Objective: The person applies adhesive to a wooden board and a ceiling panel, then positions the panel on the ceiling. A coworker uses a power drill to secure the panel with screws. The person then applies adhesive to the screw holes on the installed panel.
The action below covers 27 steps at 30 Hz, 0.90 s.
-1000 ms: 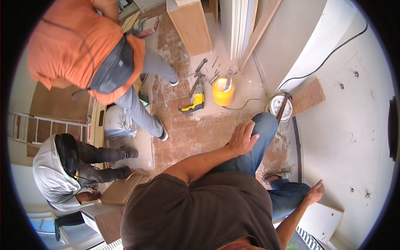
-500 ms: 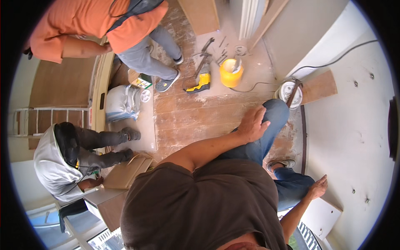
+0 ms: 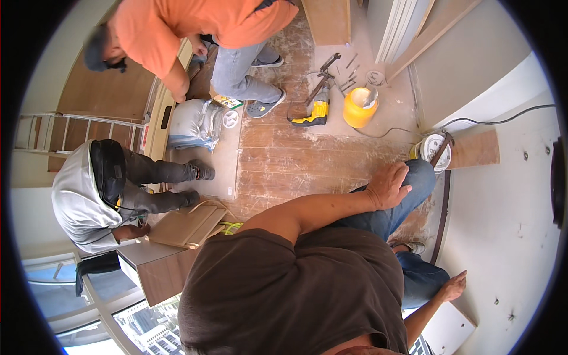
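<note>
My left hand [image 3: 390, 184] rests on the knee of my blue jeans [image 3: 421, 180], its fingers stretched out and nothing in it. Lower right, my right hand [image 3: 454, 287] lies at my other knee, fingertips pointing toward the white wall [image 3: 503, 236]; they are apart and I see nothing in them. Just beyond the left knee stands a white bucket [image 3: 435, 151] with a hammer [image 3: 442, 149] lying across its top. A yellow bucket [image 3: 359, 109] with a trowel-like tool in it stands farther off, beside a yellow and black power tool [image 3: 316, 109].
A person in an orange shirt [image 3: 177, 29] bends over a long pale door frame [image 3: 158, 118]. Another in a white shirt [image 3: 77, 201] works by a wooden cabinet [image 3: 163, 275]. A ladder [image 3: 89, 127] is at the left, a filled sack [image 3: 192, 124] nearby. A black cable [image 3: 503, 121] runs along the wall.
The view has shifted, so most things sit farther right. The person in orange has bent lower and reaches toward the door frame. My hands stay at my knees.
</note>
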Motion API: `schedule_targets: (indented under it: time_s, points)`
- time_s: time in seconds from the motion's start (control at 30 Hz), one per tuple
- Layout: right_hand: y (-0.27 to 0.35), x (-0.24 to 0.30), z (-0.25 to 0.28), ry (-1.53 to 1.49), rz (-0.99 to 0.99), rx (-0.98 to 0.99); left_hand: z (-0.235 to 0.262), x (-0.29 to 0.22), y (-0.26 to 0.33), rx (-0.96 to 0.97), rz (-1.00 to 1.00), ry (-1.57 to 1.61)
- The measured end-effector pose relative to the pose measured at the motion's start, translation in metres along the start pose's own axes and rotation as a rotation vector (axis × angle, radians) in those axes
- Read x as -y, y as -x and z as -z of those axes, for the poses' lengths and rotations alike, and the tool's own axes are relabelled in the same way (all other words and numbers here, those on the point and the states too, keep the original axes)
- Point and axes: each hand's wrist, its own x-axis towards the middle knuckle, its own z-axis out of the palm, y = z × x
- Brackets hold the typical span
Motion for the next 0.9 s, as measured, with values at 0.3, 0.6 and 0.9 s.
schedule_targets:
  time_s: [0.3,0.6,0.9]
  points:
    - [0.000,-0.013,-0.005,0.025,-0.053,0.009,-0.005,0.004,0.002,0.001,0.026,0.011]
    - [-0.001,-0.011,-0.004,0.047,-0.065,0.025,-0.003,0.004,0.000,0.005,0.031,-0.010]
    - [0.001,-0.007,0.000,0.070,-0.010,0.006,-0.001,0.004,-0.001,0.013,0.032,-0.044]
